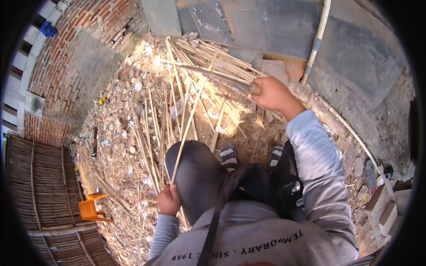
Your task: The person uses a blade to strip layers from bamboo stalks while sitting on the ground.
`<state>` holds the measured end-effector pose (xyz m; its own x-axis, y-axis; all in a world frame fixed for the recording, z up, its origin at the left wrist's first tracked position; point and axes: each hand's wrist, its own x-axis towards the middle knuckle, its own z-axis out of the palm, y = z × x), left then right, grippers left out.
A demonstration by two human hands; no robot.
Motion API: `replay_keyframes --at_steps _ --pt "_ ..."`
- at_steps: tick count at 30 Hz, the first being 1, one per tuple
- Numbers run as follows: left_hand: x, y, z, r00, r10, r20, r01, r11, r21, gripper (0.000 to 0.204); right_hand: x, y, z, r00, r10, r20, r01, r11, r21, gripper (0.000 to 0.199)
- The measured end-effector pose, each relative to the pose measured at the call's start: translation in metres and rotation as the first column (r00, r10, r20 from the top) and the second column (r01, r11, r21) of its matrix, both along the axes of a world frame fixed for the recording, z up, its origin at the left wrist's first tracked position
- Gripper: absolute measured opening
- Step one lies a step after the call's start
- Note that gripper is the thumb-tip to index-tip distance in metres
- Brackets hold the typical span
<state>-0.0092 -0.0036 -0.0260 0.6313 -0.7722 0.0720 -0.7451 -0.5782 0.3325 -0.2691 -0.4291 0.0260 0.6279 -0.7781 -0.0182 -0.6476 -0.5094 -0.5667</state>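
Observation:
My left hand (169,200) is closed around the lower end of a thin pale bamboo strip (188,124). That strip slants up and away to the right, passing in front of my dark-covered knee (193,175). Out ahead on the right, my right hand (272,94) grips the wooden handle of a machete (230,82). Its long blade points to the left, over a heap of cut bamboo strips (205,54). More long strips (148,128) lie on the ground left of the knee, fanning away from me. Whether the blade touches any strip, I cannot tell.
Rubble and litter (116,133) cover the ground on the left, below a brick wall (66,66). An orange plastic chair (91,208) stands near a woven bamboo panel (44,181). Grey sheets (275,26) and a pipe (317,42) close off the far right.

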Motion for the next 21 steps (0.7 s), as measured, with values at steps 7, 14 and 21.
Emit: replay_keyframes --at_steps 7,14,21 --pt "-0.009 0.005 0.018 0.995 0.007 -0.104 -0.004 1.0 0.024 0.056 -0.016 -0.01 0.002 1.0 -0.026 -0.002 0.026 1.0 0.007 0.05" --pt "-0.011 0.001 0.024 0.993 -0.023 -0.114 0.028 0.999 0.041 0.055 0.006 0.02 0.003 0.983 0.181 -0.033 -0.181 0.983 0.001 0.034" --pt "-0.012 -0.004 0.027 0.994 -0.073 -0.078 0.079 0.995 0.068 0.054 0.02 0.03 -0.008 0.952 0.299 -0.064 -0.299 0.954 0.015 0.028"
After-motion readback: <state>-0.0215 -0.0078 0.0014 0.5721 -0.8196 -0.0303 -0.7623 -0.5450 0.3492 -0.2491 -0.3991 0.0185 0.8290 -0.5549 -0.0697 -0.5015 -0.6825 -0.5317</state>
